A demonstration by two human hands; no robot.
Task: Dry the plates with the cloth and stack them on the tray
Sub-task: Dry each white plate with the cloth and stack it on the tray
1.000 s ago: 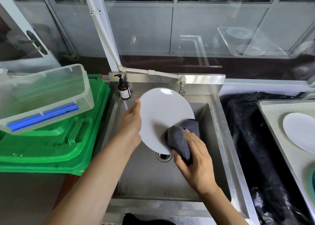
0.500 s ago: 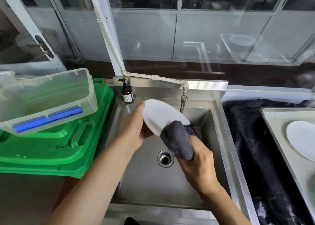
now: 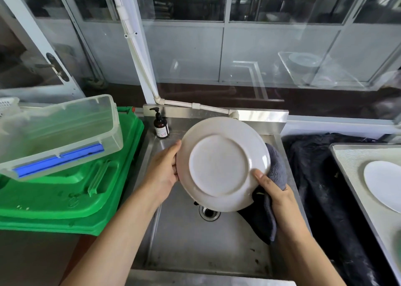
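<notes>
A: Obs. Right hand (image 3: 280,197) near right: thumb lies across the plate (image 3: 223,163) rim, remaining fingers are behind it, bunched in the grey cloth (image 3: 275,173). Left hand (image 3: 165,170) pinches the opposite rim, fingers curled round the edge. Plate is held over the sink (image 3: 184,238), underside toward the camera, foot ring showing.

B: Advice for this step?

A: My judgement: keep the left hand as the fixed clamp and sweep the cloth along the hidden face, then bring it round to the foot ring, where water tends to collect. Shift the left grip once so the pinched patch also gets wiped. A wet glazed rim probably slips, so stay over the sink.

B: What can't be read?

A: The plate's far face, and how much of it the cloth covers. The tap is behind the plate's far edge. Wetness cannot be judged. Far right, the tray (image 3: 351,166) with a second plate (image 3: 384,183) is cut by the frame edge; whether more plates lie beneath it I cannot tell.
</notes>
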